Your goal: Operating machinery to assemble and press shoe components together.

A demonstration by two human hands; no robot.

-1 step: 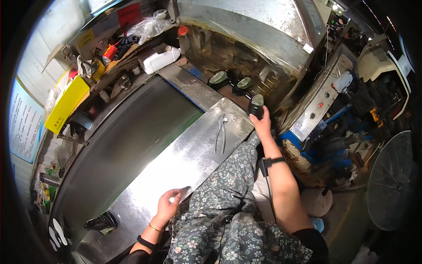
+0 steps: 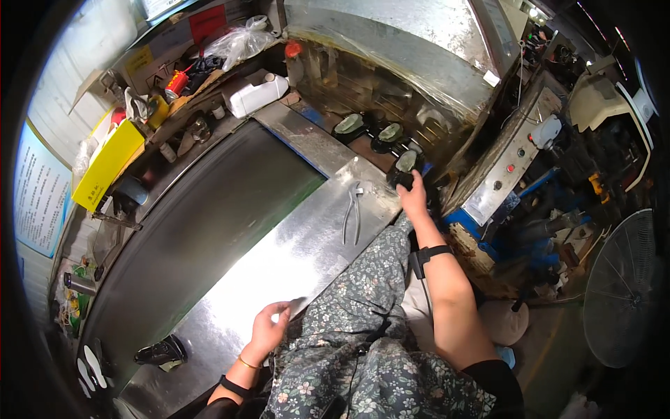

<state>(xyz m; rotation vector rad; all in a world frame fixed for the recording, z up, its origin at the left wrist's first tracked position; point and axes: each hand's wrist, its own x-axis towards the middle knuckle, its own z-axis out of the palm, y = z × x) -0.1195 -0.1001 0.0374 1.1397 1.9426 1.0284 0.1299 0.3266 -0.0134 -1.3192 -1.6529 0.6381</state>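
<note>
My right hand (image 2: 413,197) reaches far forward and grips the near end of a black shoe (image 2: 405,163) whose pale greenish underside faces up. This shoe sits at the near end of a row with a second black shoe (image 2: 389,133) and a third one (image 2: 350,123) in the recess. My left hand (image 2: 269,328) hovers by the metal table's near edge, thumb and fingers closed together. A small whitish bit shows at its fingertips, too small to name. Metal pincers (image 2: 354,215) lie on the table (image 2: 279,244) between the hands. Another dark shoe (image 2: 163,353) lies at lower left.
A dark conveyor belt (image 2: 209,216) runs along the table's far side. Beyond it, a cluttered shelf holds a white jug (image 2: 255,96) and a yellow box (image 2: 106,167). At right stand a machine panel with buttons (image 2: 504,164) and a fan (image 2: 621,290).
My right hand has tipped and lowered the shoe beside the others, so its pale underside shows more. My left hand has barely moved.
</note>
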